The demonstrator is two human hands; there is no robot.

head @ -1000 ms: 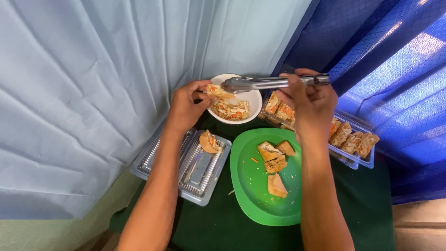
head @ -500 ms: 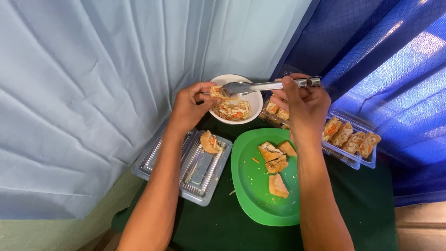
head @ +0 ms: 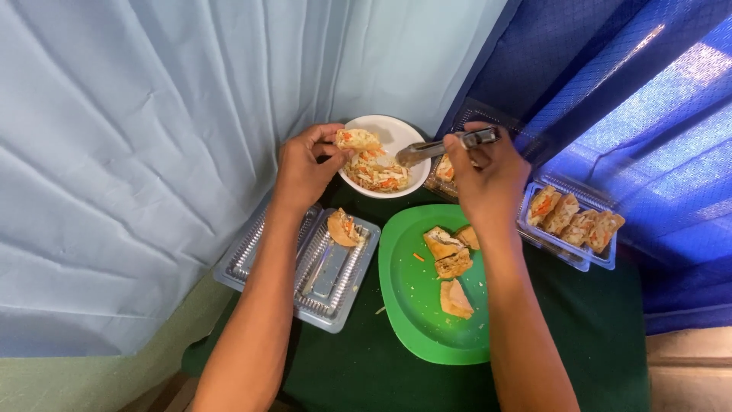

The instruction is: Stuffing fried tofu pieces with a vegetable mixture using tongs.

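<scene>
Three pastry pieces (head: 451,263) lie on the green plate (head: 412,305), apparently not yet filled; one filled piece (head: 343,227) rests in the clear tray (head: 263,267) at the left of the green worktop (head: 610,336). Another clear tray (head: 573,259) at the right holds a row of four filled pieces (head: 576,221), side by side. Judged from this, the filling work is roughly half done.

The left hand (head: 303,169) is pinched on a pastry shell (head: 355,139), held over the near-left rim of the white bowl (head: 396,131) of shredded vegetable filling (head: 375,172). The shell's long axis runs about left to right, its open side apparently turned toward the bowl, though this is hard to tell.

The right hand (head: 482,177) is clamped on metal tongs (head: 446,146). Their long axis lies nearly level, handle to the right, tips pointing left into the bowl and touching the filling. The hands are apart, the bowl between them.
</scene>
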